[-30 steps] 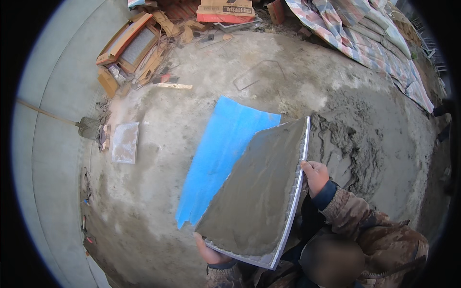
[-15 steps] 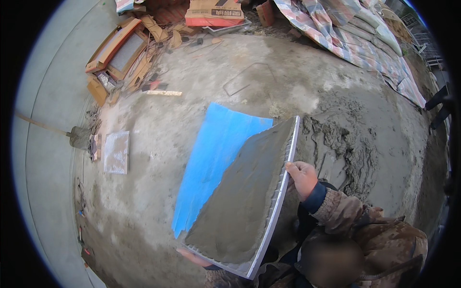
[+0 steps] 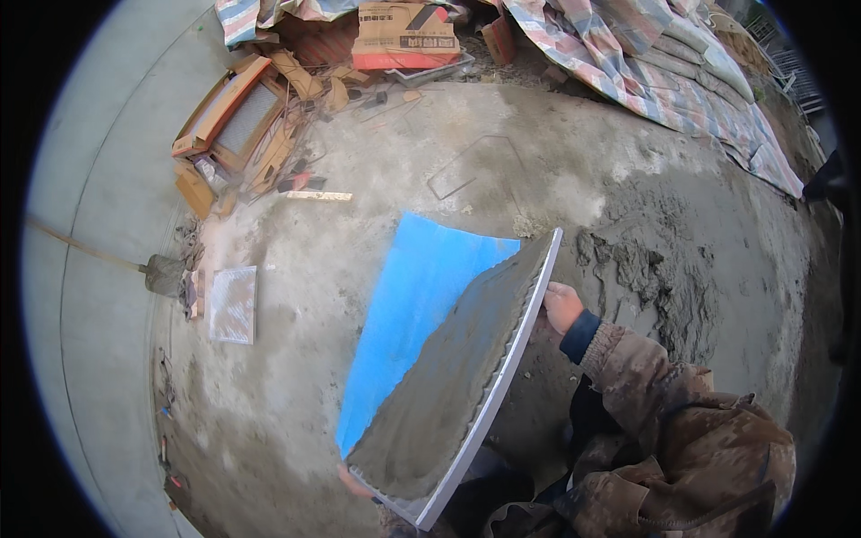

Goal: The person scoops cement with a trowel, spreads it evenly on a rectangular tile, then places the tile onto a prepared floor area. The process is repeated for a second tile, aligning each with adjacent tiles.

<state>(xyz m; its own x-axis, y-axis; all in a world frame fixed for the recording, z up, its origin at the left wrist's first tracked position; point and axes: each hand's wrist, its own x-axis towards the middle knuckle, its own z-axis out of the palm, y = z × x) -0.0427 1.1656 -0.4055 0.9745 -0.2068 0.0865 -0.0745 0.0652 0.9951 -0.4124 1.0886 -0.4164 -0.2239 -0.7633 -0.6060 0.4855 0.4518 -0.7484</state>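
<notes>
In front of me, a flat panel with a white edge is held at a slant. Wet grey mortar coats its face and ends in a ragged line on the left. My right hand grips the upper right edge, with the fingertips hidden behind it. At the lower left corner my left hand holds the panel from below, mostly covered by it. A bright blue sheet shows past the mortar's left edge; I cannot tell whether it is attached to the panel.
Churned wet mortar covers the ground on the right. A shovel and a pale square panel lie at left. Beyond are torn cardboard packaging, a bent metal rod, a carton and a striped tarpaulin over bags.
The panel has tipped more on edge, so its mortar face looks narrower. My right hand has slipped further behind the edge. The surroundings sit slightly lower in view.
</notes>
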